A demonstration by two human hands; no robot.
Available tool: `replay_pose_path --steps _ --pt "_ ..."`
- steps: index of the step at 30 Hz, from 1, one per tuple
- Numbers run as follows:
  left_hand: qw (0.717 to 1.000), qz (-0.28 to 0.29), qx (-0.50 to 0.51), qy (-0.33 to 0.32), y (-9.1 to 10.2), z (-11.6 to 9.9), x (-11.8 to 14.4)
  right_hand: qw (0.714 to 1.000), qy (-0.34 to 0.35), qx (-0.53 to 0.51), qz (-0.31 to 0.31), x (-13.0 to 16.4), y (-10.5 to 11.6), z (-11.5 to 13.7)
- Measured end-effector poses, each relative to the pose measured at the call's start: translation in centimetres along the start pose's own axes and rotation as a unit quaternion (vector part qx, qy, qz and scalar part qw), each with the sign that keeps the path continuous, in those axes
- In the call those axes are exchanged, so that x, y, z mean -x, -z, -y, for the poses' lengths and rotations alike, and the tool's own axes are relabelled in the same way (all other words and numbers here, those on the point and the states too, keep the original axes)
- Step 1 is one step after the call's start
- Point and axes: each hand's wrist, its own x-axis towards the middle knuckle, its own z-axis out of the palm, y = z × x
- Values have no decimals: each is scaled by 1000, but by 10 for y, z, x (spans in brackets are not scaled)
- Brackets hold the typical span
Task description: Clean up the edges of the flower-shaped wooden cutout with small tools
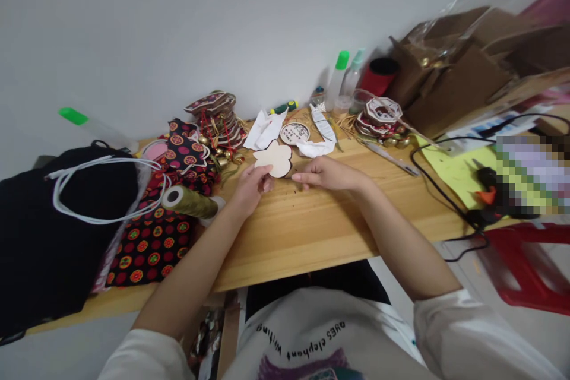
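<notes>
At the worktop's [285, 246] left end, a black cloth bundle [53, 237] with a white cable coil [61, 196] on top; behind, toward the back edge, a green-capped bottle [93, 126], translucent, contents too faint to make out. Next, reaching to the front edge, dark floral fabric [149, 249], with a spool of olive thread [192, 203] lying at its right side. Nearer the back edge, a stack of ornaments [218, 113] with red cords and gold bells. At mid-worktop, a pale cloud-shaped wooden piece [275, 160], lower left rim pinched in the grip of the left hand [252, 190]. Just behind, white paper [266, 129] and a lettered round disc [294, 132]. Just beside the piece, the right hand [327, 174], thumb and fingers close together; cannot tell if gripping something small. Toward the back edge, right of centre: a second green-capped bottle [337, 81], a spray bottle [353, 76], a small clear cup [342, 105], contents unclear, and a red cylinder [377, 80]. At the right back corner, an open cardboard box [458, 83], clear plastic and gold balls [426, 62] at its opening.
</notes>
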Motion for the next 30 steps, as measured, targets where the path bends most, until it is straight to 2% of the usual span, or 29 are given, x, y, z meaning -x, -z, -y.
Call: replay_pose_path --steps 7,9,11,12,13,16,21,27,30 --pt "1000 5 2 9 3 2 1 997 -1 -53 50 -1 -6 -3" --pt "999 24 -1 25 5 1 1 994 -30 -106 18 -5 -11 -10" --pt "999 46 -15 17 7 1 1 967 -77 -236 -58 -11 -13 -18" --pt "998 56 -24 17 9 0 1 961 -79 -250 -83 -13 -14 -20" --pt "995 79 -46 43 10 0 1 960 -77 -253 -96 -15 -15 -22" --pt "994 86 -59 25 10 0 2 954 -54 -279 -98 -18 -19 -20" --pt "995 62 -75 -9 0 11 3 941 -10 -323 -106 -16 -27 -14" --pt "997 -22 -31 -65 -5 20 0 922 -10 -364 -131 -15 -24 -17" --pt "997 -29 -21 -70 -4 19 2 918 -13 -375 -130 -17 -23 -19"
